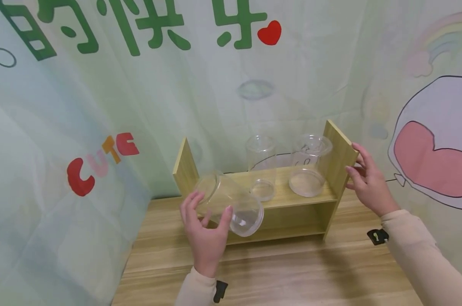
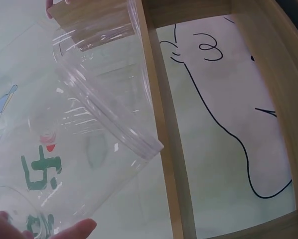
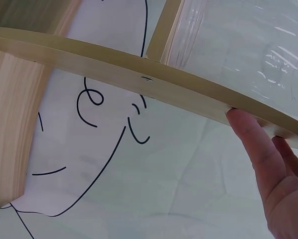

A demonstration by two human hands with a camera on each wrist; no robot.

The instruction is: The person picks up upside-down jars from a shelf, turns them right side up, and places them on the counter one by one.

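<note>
My left hand (image 1: 205,229) grips a clear plastic jar (image 1: 234,199), fingers and thumb on either side of it. The jar is tilted, its wide round end pointing down and to the right, in front of the left part of a small wooden shelf (image 1: 307,204). In the left wrist view the clear jar (image 2: 104,109) overlaps the shelf's edge. My right hand (image 1: 372,187) touches the shelf's right side panel (image 1: 341,157) from outside. The right wrist view shows fingertips (image 3: 236,114) against that panel's outer face.
Two more clear jars stand upright on the upper board: a narrow one (image 1: 262,170) near the middle and a wider one (image 1: 309,170) at right. The shelf stands on a wood-grain table (image 1: 284,272). A printed cloth (image 1: 200,93) hangs close behind and at left.
</note>
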